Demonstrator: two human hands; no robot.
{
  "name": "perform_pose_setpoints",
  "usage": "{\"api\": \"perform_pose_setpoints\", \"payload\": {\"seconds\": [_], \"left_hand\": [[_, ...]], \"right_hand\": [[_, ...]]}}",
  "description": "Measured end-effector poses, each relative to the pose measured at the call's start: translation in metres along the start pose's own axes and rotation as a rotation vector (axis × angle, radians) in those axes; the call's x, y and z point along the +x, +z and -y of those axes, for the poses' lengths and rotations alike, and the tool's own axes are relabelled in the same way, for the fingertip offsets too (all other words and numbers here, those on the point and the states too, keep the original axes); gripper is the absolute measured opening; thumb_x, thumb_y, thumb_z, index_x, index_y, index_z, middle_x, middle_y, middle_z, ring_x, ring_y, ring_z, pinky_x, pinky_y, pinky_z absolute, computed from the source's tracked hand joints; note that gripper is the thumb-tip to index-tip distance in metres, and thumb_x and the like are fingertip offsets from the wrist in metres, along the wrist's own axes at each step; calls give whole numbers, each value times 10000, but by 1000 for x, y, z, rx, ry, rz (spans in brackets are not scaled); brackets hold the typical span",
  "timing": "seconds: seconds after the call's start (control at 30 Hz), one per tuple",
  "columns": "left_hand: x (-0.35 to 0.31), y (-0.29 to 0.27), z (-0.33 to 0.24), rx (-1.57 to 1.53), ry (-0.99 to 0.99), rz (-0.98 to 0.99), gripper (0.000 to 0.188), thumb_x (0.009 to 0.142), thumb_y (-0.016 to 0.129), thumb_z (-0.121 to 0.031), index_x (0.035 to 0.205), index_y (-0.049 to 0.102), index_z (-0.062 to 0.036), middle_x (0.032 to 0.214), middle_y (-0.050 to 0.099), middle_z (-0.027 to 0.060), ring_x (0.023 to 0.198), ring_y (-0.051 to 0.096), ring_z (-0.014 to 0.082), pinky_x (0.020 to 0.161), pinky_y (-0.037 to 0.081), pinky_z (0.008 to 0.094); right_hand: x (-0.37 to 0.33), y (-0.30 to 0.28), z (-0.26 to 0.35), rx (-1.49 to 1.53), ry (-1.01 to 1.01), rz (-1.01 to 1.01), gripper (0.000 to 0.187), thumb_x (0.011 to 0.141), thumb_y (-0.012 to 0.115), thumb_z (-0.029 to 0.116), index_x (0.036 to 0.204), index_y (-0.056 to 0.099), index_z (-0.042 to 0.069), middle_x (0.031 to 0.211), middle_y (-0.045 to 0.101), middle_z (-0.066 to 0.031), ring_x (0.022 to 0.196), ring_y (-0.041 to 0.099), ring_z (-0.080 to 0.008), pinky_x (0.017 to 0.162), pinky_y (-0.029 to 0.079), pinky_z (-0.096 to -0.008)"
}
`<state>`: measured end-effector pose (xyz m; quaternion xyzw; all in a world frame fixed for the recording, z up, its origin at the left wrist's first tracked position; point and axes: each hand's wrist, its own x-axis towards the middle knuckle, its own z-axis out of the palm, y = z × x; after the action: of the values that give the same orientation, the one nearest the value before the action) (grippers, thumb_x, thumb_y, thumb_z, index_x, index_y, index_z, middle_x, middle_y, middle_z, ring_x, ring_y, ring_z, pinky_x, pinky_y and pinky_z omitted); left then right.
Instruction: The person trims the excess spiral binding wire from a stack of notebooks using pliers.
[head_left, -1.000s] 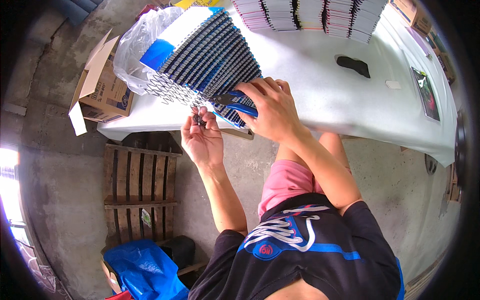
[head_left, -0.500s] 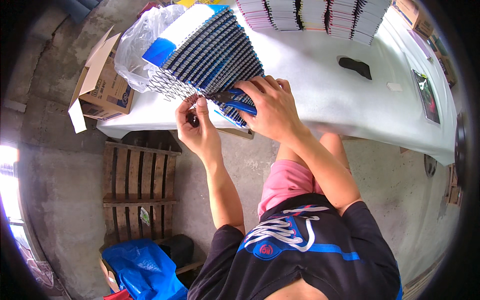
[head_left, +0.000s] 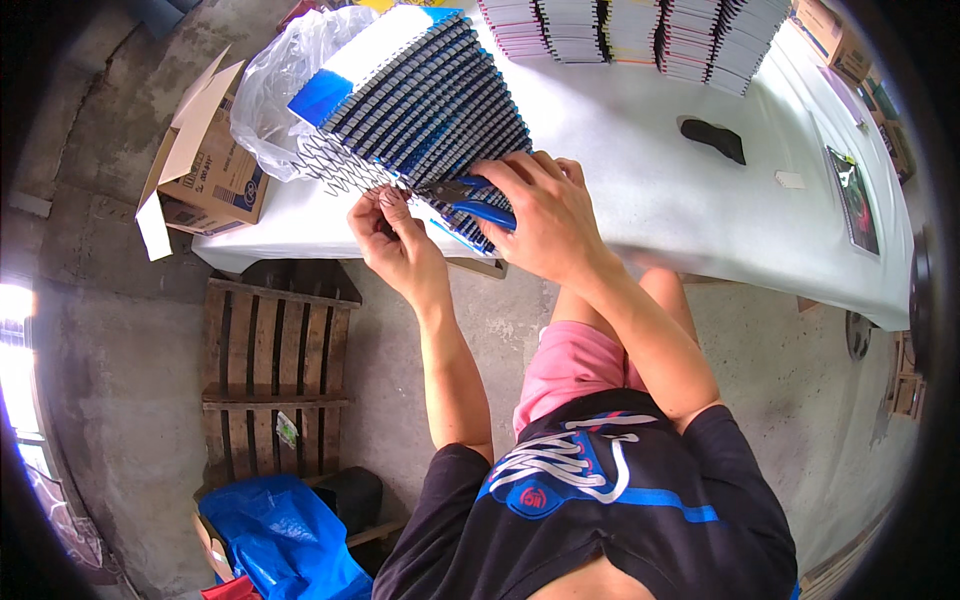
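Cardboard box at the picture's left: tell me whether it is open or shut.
Open. The cardboard box has pale flaps standing out from its body, not folded closed. Its contents cannot be told.

The pliers (head_left: pixel 485 211) pair smooth, slightly shiny blue handles, apparently plastic, with dark metal jaws, beside paper notebooks (head_left: pixel 428 115) whose glossy blue covers meet thin, dark coils (head_left: pixel 335 166) of metal or plastic, hard to tell which. A smooth, faintly shiny white covering lies over the counter (head_left: pixel 620 175), which carries a crinkled, glossy clear plastic bag (head_left: pixel 275 100) and a matt cardboard box (head_left: pixel 222 172). Below, the pallet (head_left: pixel 262 350) is rough, bare wood, the floor (head_left: pixel 485 330) dull, blotchy concrete, and the blue sheet (head_left: pixel 285 530) creased, shiny plastic.
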<state>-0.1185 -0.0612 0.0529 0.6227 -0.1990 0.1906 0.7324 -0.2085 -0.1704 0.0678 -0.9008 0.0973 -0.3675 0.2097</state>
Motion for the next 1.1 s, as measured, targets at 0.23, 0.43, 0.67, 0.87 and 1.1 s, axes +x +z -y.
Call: {"api": "perform_pose_setpoints", "payload": {"seconds": [0.23, 0.43, 0.67, 0.87, 1.1], "left_hand": [[-5, -8, -6, -172, -117, 32, 254, 940, 558, -202, 1108, 573, -11, 876, 632, 21, 549, 355, -24, 441, 259, 135], [-13, -11, -2, -192, -95, 31, 203, 913, 599, -148, 1059, 621, -9, 870, 621, -6, 609, 429, -7, 475, 287, 141], [-8, 0, -7, 55, 56, -19, 199, 905, 613, -171, 1008, 606, -1, 794, 601, -5, 547, 398, -5, 441, 285, 143], [-8, 2, -12, -96, -90, -24, 248, 919, 595, -243, 1016, 593, -15, 770, 585, -8, 524, 378, -7, 432, 275, 148], [-7, 2, -12, -235, -170, -9, 233, 925, 581, -275, 962, 598, -45, 780, 588, -16, 511, 348, -13, 437, 237, 148]], "right_hand": [[-1, 4, -1, 43, 8, 29, 420, 679, 745, 289, 1047, 603, 143, 951, 616, -52, 925, 586, -234, 803, 400, -412], [2, 3, -2, 211, 77, 138, 381, 689, 729, 260, 1019, 610, 110, 871, 650, -99, 800, 639, -286, 708, 502, -409], [-3, 12, -6, 136, 69, 101, 324, 697, 715, 245, 969, 602, 109, 803, 642, -88, 744, 643, -279, 644, 519, -394], [-2, 2, -5, 70, -24, -47, 379, 725, 714, 349, 1018, 603, 136, 899, 618, -65, 858, 598, -243, 734, 412, -409], [3, 3, 2, 39, -48, -66, 410, 707, 734, 338, 1024, 600, 116, 902, 613, -62, 850, 584, -249, 754, 412, -387]]}}
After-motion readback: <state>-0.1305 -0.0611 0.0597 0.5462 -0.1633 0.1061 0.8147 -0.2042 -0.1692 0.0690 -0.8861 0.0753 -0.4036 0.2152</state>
